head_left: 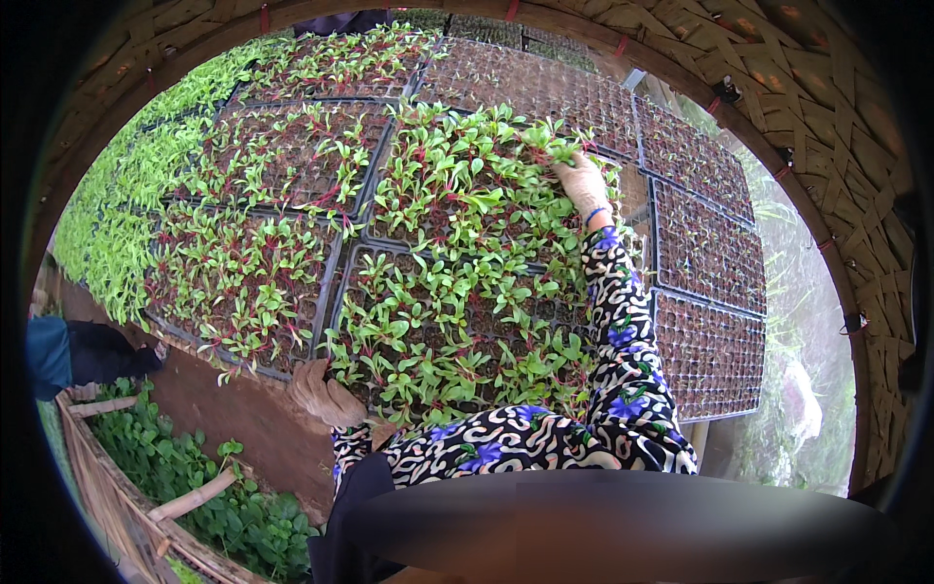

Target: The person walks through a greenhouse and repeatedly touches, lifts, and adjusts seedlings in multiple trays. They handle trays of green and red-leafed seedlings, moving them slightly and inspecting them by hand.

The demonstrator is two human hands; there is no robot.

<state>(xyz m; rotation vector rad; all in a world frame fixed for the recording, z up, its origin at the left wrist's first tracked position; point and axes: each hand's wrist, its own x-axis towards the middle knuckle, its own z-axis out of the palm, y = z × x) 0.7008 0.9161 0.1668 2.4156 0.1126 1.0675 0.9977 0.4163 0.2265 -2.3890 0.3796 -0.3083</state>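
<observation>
Several black plastic seedling trays (pixel 337 274) hold small green plants with red stems. My right hand (pixel 582 184), in a pale glove with a blue band at the wrist, reaches over the far right part of the tray before me. Its fingertips are at a bunch of red-stemmed seedlings (pixel 560 152); leaves partly hide the fingers, and the grip is not clear. My left hand (pixel 325 394), gloved too, lies low at the near left corner of the closest tray, its fingers partly bent. Whether it grips the tray's edge cannot be told.
Trays with sparse, tiny seedlings (pixel 708 233) stand on the right. Dense light-green seedlings (pixel 124 212) fill the far left. A person in dark clothes (pixel 95 354) is at the left edge, above a bamboo-edged bed of leafy plants (pixel 255 511). A woven hat brim (pixel 824 95) frames the view.
</observation>
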